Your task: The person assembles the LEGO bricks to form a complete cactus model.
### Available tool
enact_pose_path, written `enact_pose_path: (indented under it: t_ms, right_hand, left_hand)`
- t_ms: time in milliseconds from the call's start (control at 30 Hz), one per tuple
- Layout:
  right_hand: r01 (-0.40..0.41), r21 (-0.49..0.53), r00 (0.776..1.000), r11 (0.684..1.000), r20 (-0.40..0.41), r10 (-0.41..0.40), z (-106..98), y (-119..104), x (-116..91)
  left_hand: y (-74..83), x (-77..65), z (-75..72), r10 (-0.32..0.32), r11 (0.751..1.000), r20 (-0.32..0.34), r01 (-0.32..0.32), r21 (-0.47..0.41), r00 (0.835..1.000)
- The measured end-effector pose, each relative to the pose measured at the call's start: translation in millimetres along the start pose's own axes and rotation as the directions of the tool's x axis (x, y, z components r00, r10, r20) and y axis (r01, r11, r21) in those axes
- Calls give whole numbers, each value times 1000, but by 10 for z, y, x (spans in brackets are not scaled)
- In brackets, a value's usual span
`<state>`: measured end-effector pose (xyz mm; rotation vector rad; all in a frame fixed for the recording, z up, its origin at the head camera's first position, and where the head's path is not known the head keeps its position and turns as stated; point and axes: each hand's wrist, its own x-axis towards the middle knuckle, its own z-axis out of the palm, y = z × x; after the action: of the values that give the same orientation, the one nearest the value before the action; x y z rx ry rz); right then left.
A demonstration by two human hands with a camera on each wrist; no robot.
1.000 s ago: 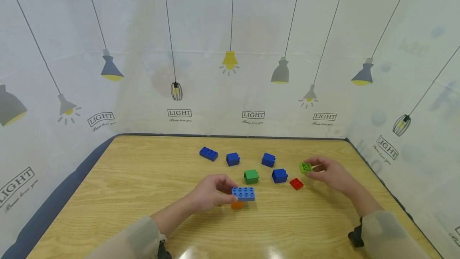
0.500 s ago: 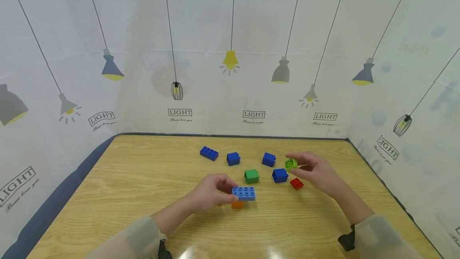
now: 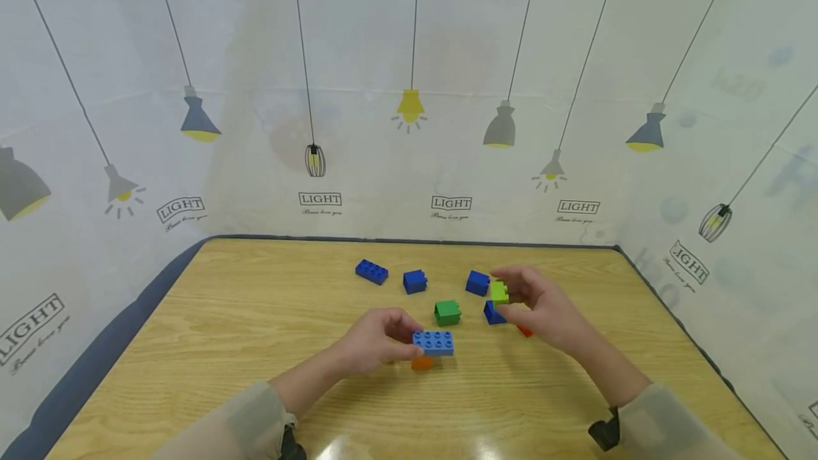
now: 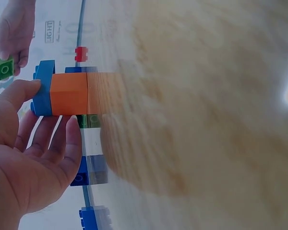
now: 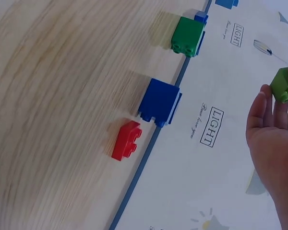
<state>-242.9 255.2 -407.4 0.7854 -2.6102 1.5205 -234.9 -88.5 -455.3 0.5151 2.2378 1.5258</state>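
You can pass across the open surface [image 3: 217, 318] left of your left hand [image 3: 382, 339]. Between your hands, the green toy brick [image 3: 446, 313] stands in the way; below your right hand [image 3: 546, 312], the nearest blue toy brick [image 3: 492, 314] and red toy brick [image 3: 525, 331] obstruct you.

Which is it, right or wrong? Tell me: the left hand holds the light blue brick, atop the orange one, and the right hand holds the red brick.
Wrong in one respect: the right hand holds the lime green brick; the red brick lies on the table, as the right wrist view shows. The rest stands.
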Motion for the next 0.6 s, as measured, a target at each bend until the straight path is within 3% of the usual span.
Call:
enact_pose_path:
  t_ms: [100,600]
  right_hand:
    - [35,22,999,999,1,-35,61,-41,14]
    - [85,-56,995,995,58,-81,327,-152,70]
  left_hand:
    - [-4,2,1,5,1000,1,-5,-1,1000]
    - [6,14,-29,5,999,21,-5,38,1000]
